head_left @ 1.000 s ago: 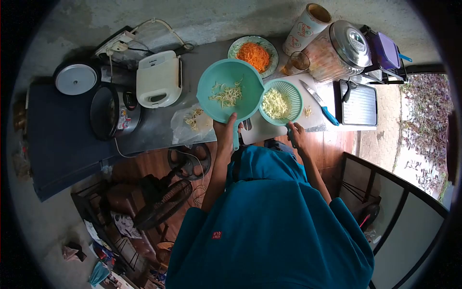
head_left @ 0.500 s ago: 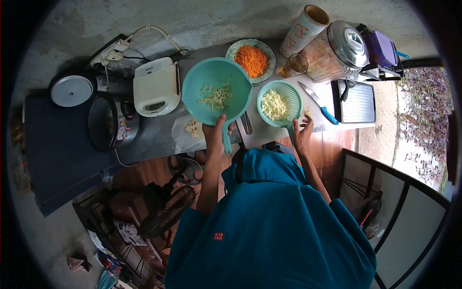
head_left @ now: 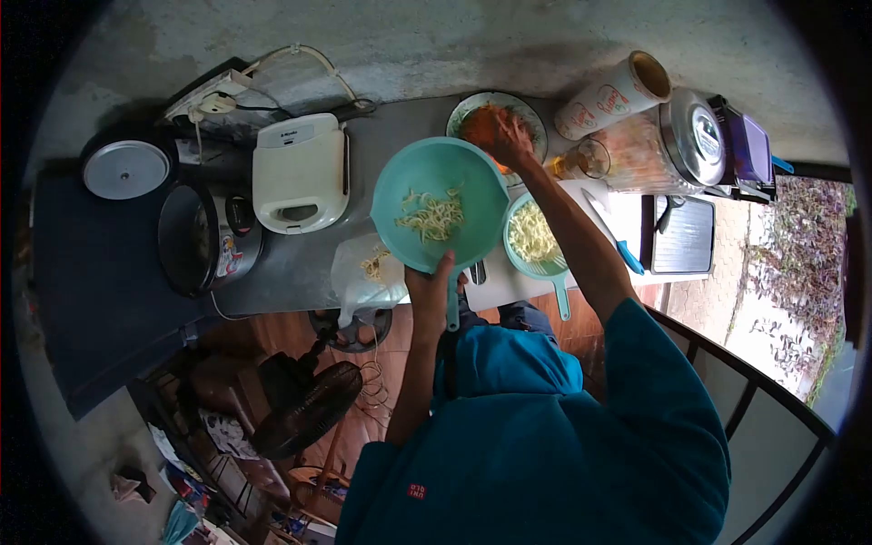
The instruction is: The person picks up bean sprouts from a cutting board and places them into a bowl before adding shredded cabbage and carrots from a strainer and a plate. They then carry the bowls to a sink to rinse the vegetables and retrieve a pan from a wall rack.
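Observation:
My left hand (head_left: 429, 289) grips the handle of a teal plastic bowl (head_left: 400, 173), thumb on top. The bowl hangs over the counter's front part, with a small heap of pale bean sprouts (head_left: 436, 216) inside. At the back, my right hand (head_left: 510, 138) lies over shredded carrot (head_left: 479, 123) on a patterned plate (head_left: 536, 118). Its fingers look spread; their tips are partly lost among the carrot. Under my right forearm, a smaller teal colander (head_left: 560, 300) holds pale shreds (head_left: 531, 234) and rests on the white cutting board (head_left: 495, 289).
A knife (head_left: 627, 254) with a blue handle lies right of the colander. Behind it stand a glass (head_left: 592, 159), a paper roll (head_left: 604, 104) and a big lidded jar (head_left: 695, 145). Left are a plastic bag (head_left: 359, 263) with scraps, a sandwich maker (head_left: 295, 177) and a pot (head_left: 195, 241).
My right hand has left the colander's handle and reached up and left onto the carrot plate. My left hand still holds the teal bowl. The whole view has shifted somewhat.

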`<state>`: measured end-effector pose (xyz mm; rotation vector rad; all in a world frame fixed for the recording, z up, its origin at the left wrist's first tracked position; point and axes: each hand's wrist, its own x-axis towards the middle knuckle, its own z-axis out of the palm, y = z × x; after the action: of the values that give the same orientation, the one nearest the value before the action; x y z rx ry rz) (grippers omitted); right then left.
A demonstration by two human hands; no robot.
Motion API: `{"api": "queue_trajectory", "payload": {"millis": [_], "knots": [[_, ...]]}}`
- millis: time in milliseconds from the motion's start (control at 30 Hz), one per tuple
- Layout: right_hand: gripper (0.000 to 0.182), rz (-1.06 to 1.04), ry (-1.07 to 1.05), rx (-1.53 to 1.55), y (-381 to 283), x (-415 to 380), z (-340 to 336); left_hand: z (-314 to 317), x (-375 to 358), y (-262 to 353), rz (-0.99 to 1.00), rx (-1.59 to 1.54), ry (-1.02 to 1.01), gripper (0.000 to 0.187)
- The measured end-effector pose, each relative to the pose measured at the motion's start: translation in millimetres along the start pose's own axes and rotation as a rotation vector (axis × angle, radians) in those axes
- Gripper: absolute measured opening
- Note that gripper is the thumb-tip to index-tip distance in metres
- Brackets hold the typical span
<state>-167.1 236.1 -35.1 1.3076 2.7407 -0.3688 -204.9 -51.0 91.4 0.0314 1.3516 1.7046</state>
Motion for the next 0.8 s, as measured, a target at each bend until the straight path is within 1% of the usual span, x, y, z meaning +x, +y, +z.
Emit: {"api": "queue_trajectory", "payload": {"millis": [33, 67, 100, 133, 167, 233, 267, 333, 367, 433, 567, 633, 700, 767, 800], "knots": [[0.063, 0.044, -0.052, -0.256, -3.1, 3.8, 4.6, 1.7, -2.3, -0.8, -0.016, 0.012, 0.009, 0.027], [0.063, 0.045, -0.062, -0.255, 6.5, 11.2, 19.4, 2.8, -4.9, -2.2, -0.051, 0.009, 0.046, 0.026], [0.059, -0.028, -0.036, -0.084, 25.4, 20.3, 44.0, 2.0, -8.3, -5.1, -0.063, 0.007, 0.053, 0.026], [0.056, -0.100, -0.007, 0.086, 25.7, 21.2, 39.9, 1.3, -10.0, -8.0, -0.078, 0.000, 0.042, 0.026], [0.056, -0.103, -0.012, 0.083, 24.8, 20.3, 36.0, 0.6, -10.2, -10.4, -0.088, -0.007, 0.029, 0.025], [0.036, -0.068, 0.124, 0.228, 20.9, 12.2, 19.0, -1.2, -12.2, -16.8, -0.121, 0.001, 0.037, 0.026], [0.036, -0.066, 0.120, 0.227, 22.3, 10.6, 14.9, -1.6, -13.0, -19.0, -0.152, 0.013, 0.040, 0.026], [0.024, -0.129, 0.149, 0.403, 26.5, 8.3, 3.9, -1.5, -12.5, -21.4, -0.176, 0.031, 0.021, 0.026], [0.024, -0.127, 0.148, 0.399, 27.7, 10.3, -2.8, -0.9, -10.9, -22.0, -0.194, 0.051, 0.001, 0.026], [0.026, -0.189, 0.099, 0.466, 31.3, 14.9, -11.2, 0.7, -8.0, -23.0, -0.197, 0.046, -0.010, 0.026], [0.028, -0.205, 0.118, 0.513, 36.6, 17.8, -27.3, 3.3, -1.7, -22.3, -0.195, 0.038, -0.048, 0.026], [0.031, 0.085, 0.014, 0.784, 38.1, 14.9, -38.3, 4.1, 2.4, -24.1, -0.197, 0.047, -0.055, 0.026], [0.031, 0.062, 0.039, 0.802, 46.4, 19.7, -36.8, 3.4, 9.6, -28.9, -0.201, 0.055, -0.063, 0.026], [0.031, 0.048, 0.065, 0.821, 50.5, 15.8, -39.4, 1.9, 19.0, -33.5, -0.248, 0.036, -0.143, 0.026], [0.032, 0.023, 0.070, 0.883, 53.9, 16.7, -43.2, 2.7, 23.9, -36.0, -0.248, 0.035, -0.146, 0.026]]}}
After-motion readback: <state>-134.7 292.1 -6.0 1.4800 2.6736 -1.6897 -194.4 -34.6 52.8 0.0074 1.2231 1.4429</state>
